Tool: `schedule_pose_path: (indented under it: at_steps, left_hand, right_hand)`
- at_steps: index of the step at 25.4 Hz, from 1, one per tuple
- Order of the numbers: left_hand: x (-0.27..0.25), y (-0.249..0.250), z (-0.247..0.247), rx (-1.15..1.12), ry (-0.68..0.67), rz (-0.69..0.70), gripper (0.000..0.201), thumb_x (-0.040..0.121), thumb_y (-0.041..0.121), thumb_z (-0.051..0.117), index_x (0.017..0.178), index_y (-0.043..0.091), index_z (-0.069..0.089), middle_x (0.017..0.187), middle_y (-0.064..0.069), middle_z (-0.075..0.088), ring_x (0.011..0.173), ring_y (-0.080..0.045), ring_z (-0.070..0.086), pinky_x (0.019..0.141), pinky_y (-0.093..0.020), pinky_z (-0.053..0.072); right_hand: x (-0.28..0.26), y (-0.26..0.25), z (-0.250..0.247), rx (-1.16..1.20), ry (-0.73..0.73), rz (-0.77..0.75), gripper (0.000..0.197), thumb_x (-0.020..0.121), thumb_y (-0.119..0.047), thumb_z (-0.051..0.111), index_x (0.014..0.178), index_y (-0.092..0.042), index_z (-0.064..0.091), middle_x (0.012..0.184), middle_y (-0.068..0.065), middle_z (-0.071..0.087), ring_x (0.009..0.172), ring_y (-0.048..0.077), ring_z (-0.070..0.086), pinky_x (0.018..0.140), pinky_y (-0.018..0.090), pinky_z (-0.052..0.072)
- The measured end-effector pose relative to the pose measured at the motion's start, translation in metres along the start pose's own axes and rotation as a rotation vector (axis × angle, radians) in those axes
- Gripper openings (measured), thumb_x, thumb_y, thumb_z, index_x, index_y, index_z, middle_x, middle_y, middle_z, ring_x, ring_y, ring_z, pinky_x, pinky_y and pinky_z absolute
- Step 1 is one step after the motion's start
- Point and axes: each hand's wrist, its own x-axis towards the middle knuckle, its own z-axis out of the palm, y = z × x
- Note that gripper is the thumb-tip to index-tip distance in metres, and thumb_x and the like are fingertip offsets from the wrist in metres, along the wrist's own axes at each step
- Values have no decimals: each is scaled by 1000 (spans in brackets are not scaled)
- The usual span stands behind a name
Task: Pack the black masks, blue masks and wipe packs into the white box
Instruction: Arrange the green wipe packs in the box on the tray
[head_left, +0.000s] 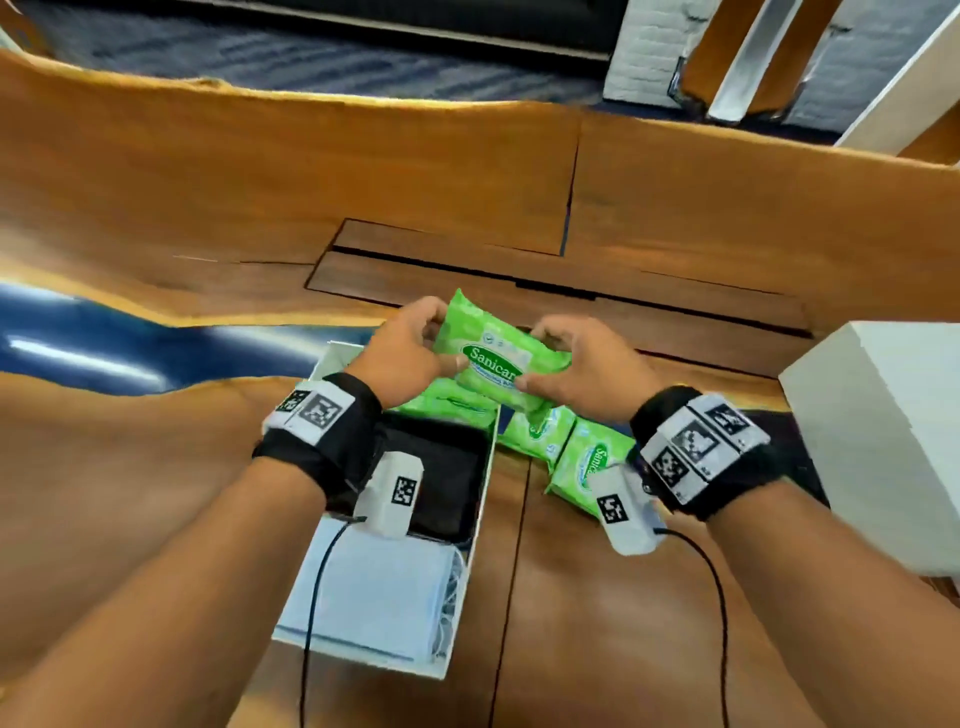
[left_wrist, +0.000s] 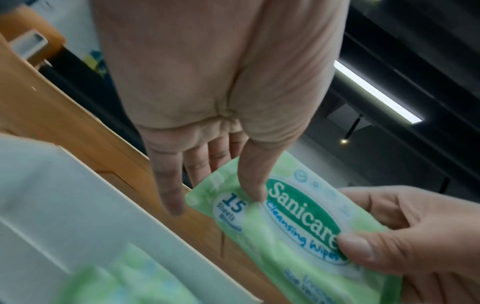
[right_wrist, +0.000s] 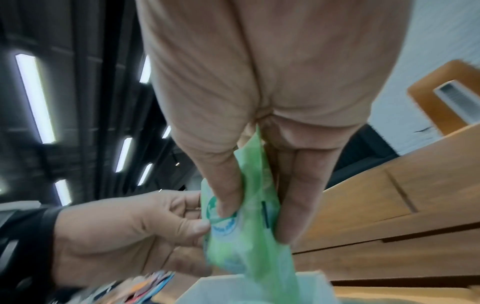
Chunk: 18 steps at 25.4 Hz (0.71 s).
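The white box (head_left: 480, 512) sits open on the table (head_left: 156, 467), blue masks (head_left: 374, 597) nearest, black masks (head_left: 447, 483) mid, a wipe pack (head_left: 447, 402) at the far end. Above it, the left hand (head_left: 402, 353) and right hand (head_left: 582, 369) each pinch one held wipe pack (head_left: 493, 358). Two packs (head_left: 587, 457) lie just right of the box.

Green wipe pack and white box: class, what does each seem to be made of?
Green wipe pack: soft glossy plastic film, apparently; it creases where the left hand and right hand pinch it. White box: matte card, probably, with thin straight walls.
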Motion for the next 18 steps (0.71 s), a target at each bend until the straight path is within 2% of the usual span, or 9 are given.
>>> schedule_pose_path:
  at_steps: [2,4,5,8,9,12,14,15,18]
  left_hand:
    - [-7,-22,-34,96,139,-23,25,81,9,77,100,11,60,95,-3,70,88,-23,65,83,-41,54]
    - [-13,-45,-63,239,205,-75,21,82,11,76,94,20,60,94,4,66,91,-19,62,80,-29,47]
    - [-16,-57,-74,313,215,-113,20,84,11,73,96,20,60,97,3,63,95,-20,59,80,-27,44]
    - [-12,-92,-93,496,191,-242,37,86,9,66,122,14,57,120,-13,63,111,-34,58,91,-42,50]
    - [-10,-101,-96,523,163,-263,40,86,7,63,126,10,56,121,-16,63,112,-37,58,92,-46,51]
    - [-3,-112,-99,513,121,-273,25,85,5,61,110,3,59,109,-18,67,102,-39,61,84,-47,54]
    - [-1,-112,-102,497,124,-270,12,83,7,65,92,5,56,102,-18,68,99,-39,61,82,-46,54]
    - [0,-112,-104,463,125,-270,15,82,7,67,92,7,56,99,-17,68,98,-39,62,82,-46,54]
    - [2,-115,-108,361,113,-260,57,79,4,73,131,7,49,94,-11,70,100,-35,63,84,-45,55]
  right_hand:
    - [27,-35,30,-94,-3,-36,27,83,-30,75,99,-16,60,102,1,62,99,23,56,76,31,42]
    - [50,-65,53,-221,-9,-67,35,85,-27,72,117,-17,62,120,5,63,111,27,56,85,31,45]
    - [62,-75,63,-289,-12,-81,38,85,-25,71,122,-18,62,124,6,64,114,29,57,89,33,47]
    - [87,-91,89,-444,-46,-70,33,84,-14,66,116,-16,65,113,10,68,102,34,63,84,39,55]
    - [92,-93,98,-469,-56,-58,30,83,-11,65,113,-16,66,107,10,69,98,34,64,79,39,55]
    - [103,-100,118,-460,-27,-36,18,84,-9,63,101,-14,67,97,11,69,93,35,65,72,35,51]
    - [106,-104,126,-444,-11,-39,16,86,-9,63,101,-12,66,98,13,69,95,36,63,72,34,47]
    - [106,-104,129,-435,-1,-37,17,87,-8,63,103,-11,67,98,14,69,96,36,63,74,34,48]
    - [108,-98,139,-344,47,-22,19,87,-10,65,106,-10,69,100,13,70,99,34,63,80,36,52]
